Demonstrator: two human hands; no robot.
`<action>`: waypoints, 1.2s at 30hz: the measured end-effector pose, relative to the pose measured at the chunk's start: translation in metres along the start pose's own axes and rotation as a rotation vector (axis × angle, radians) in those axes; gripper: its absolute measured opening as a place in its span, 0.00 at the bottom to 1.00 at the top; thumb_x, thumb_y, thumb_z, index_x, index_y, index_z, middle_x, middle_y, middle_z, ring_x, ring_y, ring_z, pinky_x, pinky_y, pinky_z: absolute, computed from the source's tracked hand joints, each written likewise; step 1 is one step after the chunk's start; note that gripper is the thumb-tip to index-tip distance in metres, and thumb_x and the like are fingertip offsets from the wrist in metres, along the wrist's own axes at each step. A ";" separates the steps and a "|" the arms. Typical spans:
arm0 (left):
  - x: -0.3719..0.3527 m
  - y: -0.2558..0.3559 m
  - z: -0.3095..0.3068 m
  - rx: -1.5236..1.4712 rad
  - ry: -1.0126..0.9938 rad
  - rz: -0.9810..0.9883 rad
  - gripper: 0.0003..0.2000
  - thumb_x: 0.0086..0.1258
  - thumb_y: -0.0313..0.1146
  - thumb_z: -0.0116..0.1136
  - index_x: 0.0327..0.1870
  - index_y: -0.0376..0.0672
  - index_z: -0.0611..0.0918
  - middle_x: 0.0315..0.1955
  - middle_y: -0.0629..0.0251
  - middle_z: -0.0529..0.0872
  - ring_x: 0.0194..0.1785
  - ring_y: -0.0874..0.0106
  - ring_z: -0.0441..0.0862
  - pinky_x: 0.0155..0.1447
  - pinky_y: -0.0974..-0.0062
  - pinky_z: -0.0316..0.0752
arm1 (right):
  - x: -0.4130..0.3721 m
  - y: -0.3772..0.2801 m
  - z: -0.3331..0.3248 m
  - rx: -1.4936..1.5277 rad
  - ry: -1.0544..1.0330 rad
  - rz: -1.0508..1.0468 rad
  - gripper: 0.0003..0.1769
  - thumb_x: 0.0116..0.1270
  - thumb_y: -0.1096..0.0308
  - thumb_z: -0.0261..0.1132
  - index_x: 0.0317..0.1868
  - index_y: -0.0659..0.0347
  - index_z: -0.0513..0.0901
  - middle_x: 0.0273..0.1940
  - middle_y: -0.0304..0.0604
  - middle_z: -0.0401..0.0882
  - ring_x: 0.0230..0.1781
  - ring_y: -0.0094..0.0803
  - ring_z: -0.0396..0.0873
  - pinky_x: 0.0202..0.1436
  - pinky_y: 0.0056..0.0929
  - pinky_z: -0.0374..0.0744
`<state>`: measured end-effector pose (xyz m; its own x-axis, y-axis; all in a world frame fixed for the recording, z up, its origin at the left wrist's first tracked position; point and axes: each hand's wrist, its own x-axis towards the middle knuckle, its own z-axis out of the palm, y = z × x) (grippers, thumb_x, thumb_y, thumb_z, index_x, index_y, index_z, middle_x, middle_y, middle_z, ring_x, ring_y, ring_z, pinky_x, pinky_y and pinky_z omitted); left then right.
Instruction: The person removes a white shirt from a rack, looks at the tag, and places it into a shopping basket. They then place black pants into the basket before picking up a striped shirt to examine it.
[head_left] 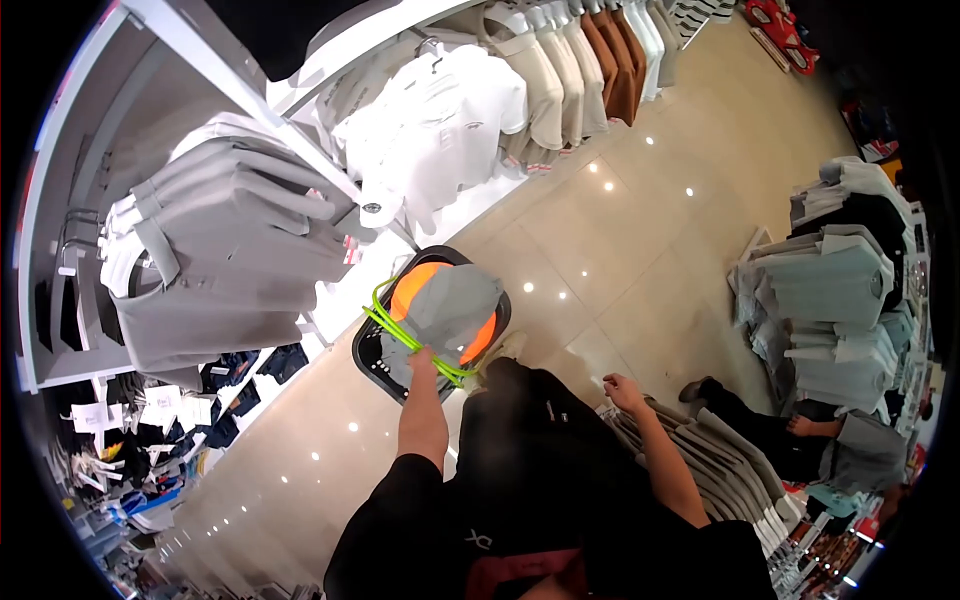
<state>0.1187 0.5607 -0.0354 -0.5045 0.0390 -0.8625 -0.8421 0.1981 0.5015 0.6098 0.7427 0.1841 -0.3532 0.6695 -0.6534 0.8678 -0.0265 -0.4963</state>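
Observation:
My left hand is closed around the lime-green handles of a black shopping basket, low in front of me near the floor. Inside the basket lies a rounded grey and orange bundle that looks like fabric; its exact kind I cannot make out. Out to the side, my right hand hangs with loosely bent fingers and nothing visible in it. Nearest to it are grey-brown garments on hangers.
Grey polo shirts and white shirts hang at the left, with beige and brown garments farther along. Shirt racks line the right. Another person in dark trousers stands there. Glossy tiles cover the floor.

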 end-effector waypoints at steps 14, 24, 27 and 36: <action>-0.036 -0.020 0.122 0.049 -0.028 0.058 0.07 0.69 0.28 0.57 0.41 0.34 0.76 0.27 0.58 0.78 0.28 0.64 0.78 0.32 0.62 0.74 | 0.058 0.142 -0.057 -0.242 -0.197 0.201 0.15 0.62 0.61 0.58 0.39 0.63 0.85 0.33 0.52 0.85 0.37 0.42 0.84 0.44 0.39 0.80; -0.050 -0.011 0.108 0.167 0.160 0.071 0.16 0.64 0.32 0.60 0.48 0.32 0.73 0.36 0.53 0.82 0.34 0.59 0.82 0.39 0.61 0.78 | 0.220 -0.012 -0.186 -0.321 -0.114 -0.234 0.16 0.64 0.63 0.58 0.46 0.65 0.81 0.42 0.56 0.84 0.45 0.48 0.82 0.50 0.41 0.80; -0.084 0.001 0.091 0.431 0.488 0.354 0.23 0.57 0.28 0.60 0.55 0.32 0.71 0.46 0.47 0.81 0.47 0.56 0.81 0.51 0.63 0.75 | 0.250 -0.060 -0.184 -0.389 -0.142 -0.298 0.16 0.65 0.63 0.59 0.46 0.65 0.81 0.42 0.56 0.84 0.45 0.49 0.82 0.51 0.40 0.79; -0.109 -0.085 -0.022 0.433 0.281 0.249 0.19 0.62 0.32 0.57 0.56 0.41 0.75 0.37 0.62 0.81 0.32 0.71 0.79 0.25 0.74 0.71 | 0.239 -0.179 -0.121 -0.528 -0.329 -0.558 0.17 0.64 0.61 0.58 0.47 0.64 0.81 0.44 0.56 0.84 0.47 0.48 0.82 0.53 0.40 0.79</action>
<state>0.2416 0.5184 0.0178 -0.7590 -0.1141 -0.6410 -0.5661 0.6020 0.5631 0.4125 0.9968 0.1856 -0.7928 0.2281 -0.5651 0.5558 0.6511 -0.5168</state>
